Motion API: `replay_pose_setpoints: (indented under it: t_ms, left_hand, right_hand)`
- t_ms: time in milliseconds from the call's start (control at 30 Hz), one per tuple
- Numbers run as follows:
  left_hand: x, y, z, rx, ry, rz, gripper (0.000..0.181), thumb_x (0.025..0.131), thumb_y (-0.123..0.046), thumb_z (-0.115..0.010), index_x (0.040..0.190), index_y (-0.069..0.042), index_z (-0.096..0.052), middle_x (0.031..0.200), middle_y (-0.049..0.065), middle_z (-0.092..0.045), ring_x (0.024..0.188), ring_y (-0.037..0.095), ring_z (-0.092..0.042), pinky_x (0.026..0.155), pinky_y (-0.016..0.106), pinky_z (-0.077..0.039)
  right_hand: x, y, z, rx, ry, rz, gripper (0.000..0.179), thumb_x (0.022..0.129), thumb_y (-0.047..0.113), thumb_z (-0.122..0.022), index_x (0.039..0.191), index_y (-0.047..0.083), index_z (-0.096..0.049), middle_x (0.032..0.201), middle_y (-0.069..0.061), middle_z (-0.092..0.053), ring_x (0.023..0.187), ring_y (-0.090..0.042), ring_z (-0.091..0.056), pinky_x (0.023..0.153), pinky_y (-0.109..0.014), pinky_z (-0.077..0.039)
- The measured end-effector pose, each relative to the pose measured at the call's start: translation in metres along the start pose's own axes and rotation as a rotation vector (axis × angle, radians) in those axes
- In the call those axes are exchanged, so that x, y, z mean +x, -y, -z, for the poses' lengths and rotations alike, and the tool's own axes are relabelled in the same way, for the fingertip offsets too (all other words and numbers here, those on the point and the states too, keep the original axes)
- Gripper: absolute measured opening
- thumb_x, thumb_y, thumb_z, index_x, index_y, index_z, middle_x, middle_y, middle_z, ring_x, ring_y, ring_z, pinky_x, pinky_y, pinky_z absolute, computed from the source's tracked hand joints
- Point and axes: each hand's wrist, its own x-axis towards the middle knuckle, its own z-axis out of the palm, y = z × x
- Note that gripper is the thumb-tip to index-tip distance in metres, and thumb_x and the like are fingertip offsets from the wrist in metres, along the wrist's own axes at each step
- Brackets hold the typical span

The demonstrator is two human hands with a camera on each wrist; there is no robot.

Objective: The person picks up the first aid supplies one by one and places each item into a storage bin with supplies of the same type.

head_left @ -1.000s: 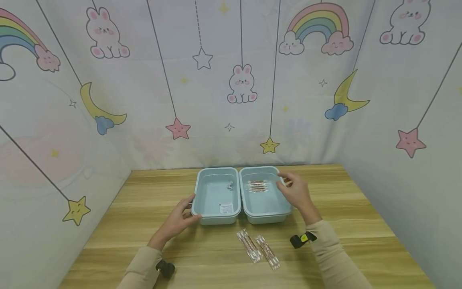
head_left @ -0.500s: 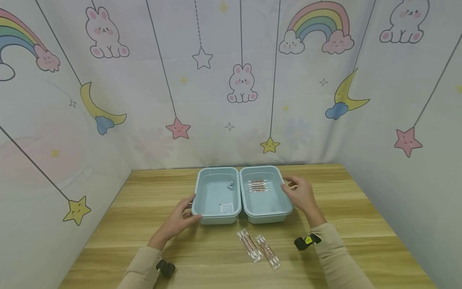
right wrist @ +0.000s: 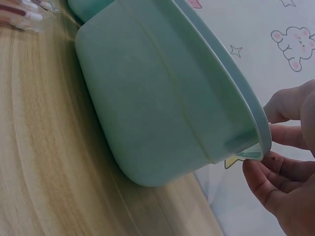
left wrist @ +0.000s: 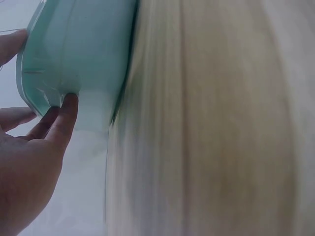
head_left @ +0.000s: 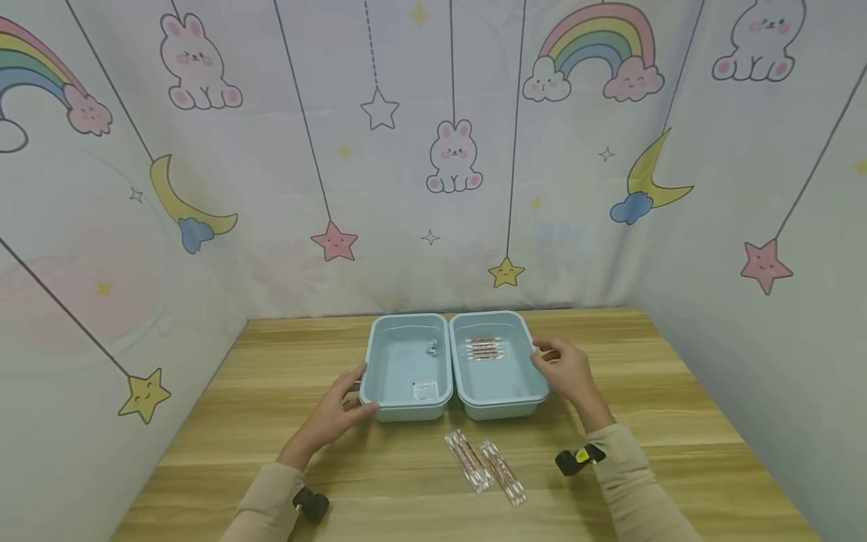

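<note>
Two light-blue plastic bins stand side by side on the table. At the front left corner of the left bin [head_left: 406,361] is my left hand [head_left: 330,418]; in the left wrist view its fingers [left wrist: 64,123] press the outer wall under the rim. My right hand [head_left: 567,373] pinches the right rim of the right bin [head_left: 501,384], with fingers above and below it in the right wrist view. Several wrapped cotton swabs with brown sticks [head_left: 484,349] lie in a row in the right bin. In front of the bins lie two clear packs of cotton swabs [head_left: 469,461].
The left bin holds a small crumpled silvery piece [head_left: 432,348] and a white printed label [head_left: 425,391]. Behind the wooden table [head_left: 271,376] hangs a printed curtain [head_left: 420,286]. A black wrist camera [head_left: 311,504] sits at the left sleeve, another [head_left: 572,459] at the right.
My right hand has moved rightward and slightly down, from beside the right bin's inner edge to gripping its right rim. The left hand, bins and packs look unchanged.
</note>
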Motion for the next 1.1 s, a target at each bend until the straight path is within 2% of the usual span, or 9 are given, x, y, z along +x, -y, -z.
replay_pose_setpoints:
  t_ms: [167,500,800,1100]
  left_hand:
    - [0.000,-0.001,-0.001,0.011,-0.008,0.002,0.084,0.088,-0.019,-0.073,0.153,-0.001,-0.023,0.147,0.027,-0.034,0.133,0.045,-0.040,0.109,0.043,-0.045]
    - [-0.002,-0.002,-0.001,0.011,-0.003,0.001,0.084,0.088,-0.020,-0.074,0.153,-0.001,-0.024,0.147,0.027,-0.034,0.133,0.044,-0.041,0.109,0.045,-0.045]
    - [-0.001,-0.004,0.000,0.014,-0.004,0.008,0.084,0.088,-0.020,-0.074,0.153,-0.003,-0.024,0.148,0.026,-0.033,0.133,0.044,-0.040,0.110,0.043,-0.045]
    - [-0.001,-0.003,0.000,0.010,0.007,0.018,0.085,0.088,-0.020,-0.074,0.153,-0.002,-0.024,0.147,0.027,-0.033,0.134,0.045,-0.040,0.110,0.045,-0.045]
  right_hand:
    - [-0.001,-0.003,-0.001,-0.013,0.007,-0.021,0.029,0.088,0.015,-0.068,0.115,0.004,-0.070,0.108,-0.017,-0.070,0.092,-0.028,-0.067,0.074,-0.030,-0.058]
    - [-0.004,-0.010,-0.002,0.000,0.038,-0.044,0.030,0.089,0.013,-0.066,0.117,0.002,-0.067,0.108,-0.018,-0.070,0.093,-0.030,-0.068,0.077,-0.036,-0.061]
    - [-0.004,-0.014,-0.004,0.025,0.021,-0.060,0.028,0.089,0.013,-0.066,0.116,0.003,-0.068,0.105,-0.016,-0.069,0.092,-0.025,-0.065,0.074,-0.023,-0.056]
    - [-0.004,-0.015,-0.007,0.062,0.011,-0.093,0.029,0.090,0.011,-0.065,0.117,0.002,-0.068,0.108,-0.018,-0.069,0.094,-0.027,-0.065,0.078,-0.027,-0.057]
